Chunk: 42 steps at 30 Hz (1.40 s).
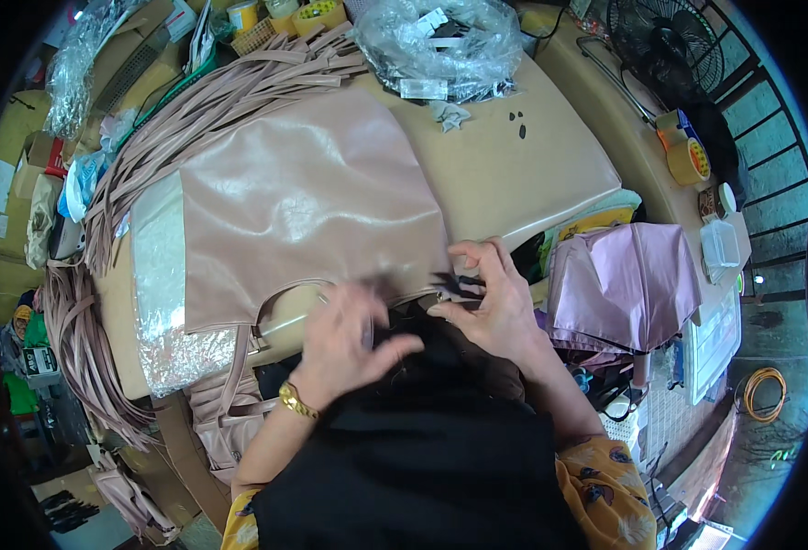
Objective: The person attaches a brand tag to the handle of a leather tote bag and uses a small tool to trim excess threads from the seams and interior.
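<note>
A dusty-pink leather-like bag (pixel 312 202) lies flat on the table in front of me, its curved handle opening towards my body. My left hand (pixel 344 344), with a gold watch (pixel 296 401) at the wrist, hovers over that opening. Its thumb is stretched away from the fingers, whose tips are smeared by motion, and I see nothing held. At the bag's near right corner my right hand (pixel 491 298) pinches a small black object (pixel 461 287) between thumb and fingers; its exact kind is not clear. One pink strap (pixel 241 362) hangs over the table edge beside my left forearm.
Many long pink strips (pixel 230 96) lie along the table's far left. Clear plastic (pixel 161 284) sits under the bag's left side. At the back is a plastic bag (pixel 440 46). To the right are a folded lilac cloth (pixel 619 284), tape rolls (pixel 688 162) and a fan (pixel 665 46).
</note>
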Available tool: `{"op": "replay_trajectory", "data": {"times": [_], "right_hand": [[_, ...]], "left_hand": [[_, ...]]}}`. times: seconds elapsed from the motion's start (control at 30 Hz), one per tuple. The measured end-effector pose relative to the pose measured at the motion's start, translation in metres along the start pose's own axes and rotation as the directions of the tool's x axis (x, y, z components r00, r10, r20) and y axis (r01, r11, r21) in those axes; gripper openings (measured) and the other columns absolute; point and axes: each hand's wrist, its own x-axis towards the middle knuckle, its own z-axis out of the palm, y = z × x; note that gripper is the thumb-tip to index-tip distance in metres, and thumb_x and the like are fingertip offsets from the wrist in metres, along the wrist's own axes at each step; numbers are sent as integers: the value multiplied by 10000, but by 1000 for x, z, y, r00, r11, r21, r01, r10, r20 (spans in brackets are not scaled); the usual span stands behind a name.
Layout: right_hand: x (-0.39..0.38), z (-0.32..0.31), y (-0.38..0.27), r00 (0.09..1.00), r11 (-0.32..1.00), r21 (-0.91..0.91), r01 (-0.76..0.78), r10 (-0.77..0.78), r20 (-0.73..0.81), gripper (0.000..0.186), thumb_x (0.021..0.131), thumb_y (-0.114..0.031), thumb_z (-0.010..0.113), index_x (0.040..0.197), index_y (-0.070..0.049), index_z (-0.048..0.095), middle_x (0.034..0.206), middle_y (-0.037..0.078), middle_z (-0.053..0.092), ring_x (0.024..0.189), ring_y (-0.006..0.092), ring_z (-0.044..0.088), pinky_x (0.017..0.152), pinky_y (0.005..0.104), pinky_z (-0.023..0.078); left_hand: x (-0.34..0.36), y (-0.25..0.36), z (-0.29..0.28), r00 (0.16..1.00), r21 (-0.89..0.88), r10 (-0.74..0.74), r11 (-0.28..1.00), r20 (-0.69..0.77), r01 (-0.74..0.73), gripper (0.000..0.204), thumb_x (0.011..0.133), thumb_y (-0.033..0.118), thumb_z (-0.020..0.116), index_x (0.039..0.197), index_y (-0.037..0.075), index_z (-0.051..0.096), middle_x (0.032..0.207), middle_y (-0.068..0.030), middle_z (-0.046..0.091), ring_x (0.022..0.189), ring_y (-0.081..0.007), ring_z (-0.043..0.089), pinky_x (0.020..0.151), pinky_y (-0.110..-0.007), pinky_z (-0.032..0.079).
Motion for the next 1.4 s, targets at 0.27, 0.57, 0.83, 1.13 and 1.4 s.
{"op": "replay_trajectory", "data": {"times": [0.27,0.57,0.83,1.13,1.4], "right_hand": [[16,15,21,967,969,-15,248,-246,72,236,698,-32,727,924,-11,658,840,80,543,713,256,622,622,356,506],[28,28,50,838,607,610,-509,188,512,132,903,-97,662,876,14,596,816,-17,536,734,76,535,670,243,458],[23,27,61,822,604,609,-515,145,551,150,890,-114,692,884,-4,589,846,-25,504,778,65,483,713,225,438],[12,8,41,929,861,399,-315,194,314,402,826,-125,759,1154,21,576,883,43,557,812,119,542,768,262,469],[12,-3,25,999,996,85,-14,10,52,435,823,-155,751,1183,-14,552,954,149,601,837,264,618,737,338,505]], "left_hand": [[30,-25,-7,996,187,78,979,35,-83,197,736,68,724,922,105,669,1043,-60,643,878,-251,616,800,-440,447],[34,-10,29,986,63,-18,998,-167,29,259,740,2,751,994,20,704,1044,-128,655,902,-282,651,758,-345,545],[30,-33,58,948,-459,-310,853,-65,248,279,757,-17,737,1029,41,727,1035,-90,648,844,-190,643,740,-284,531],[15,-39,43,973,-608,-211,761,98,226,38,784,25,730,763,41,702,959,-85,612,996,-196,579,853,-310,474],[14,-68,30,972,-900,-108,366,211,236,127,805,50,741,714,25,657,1091,-81,566,1055,-202,564,949,-357,440]]}}
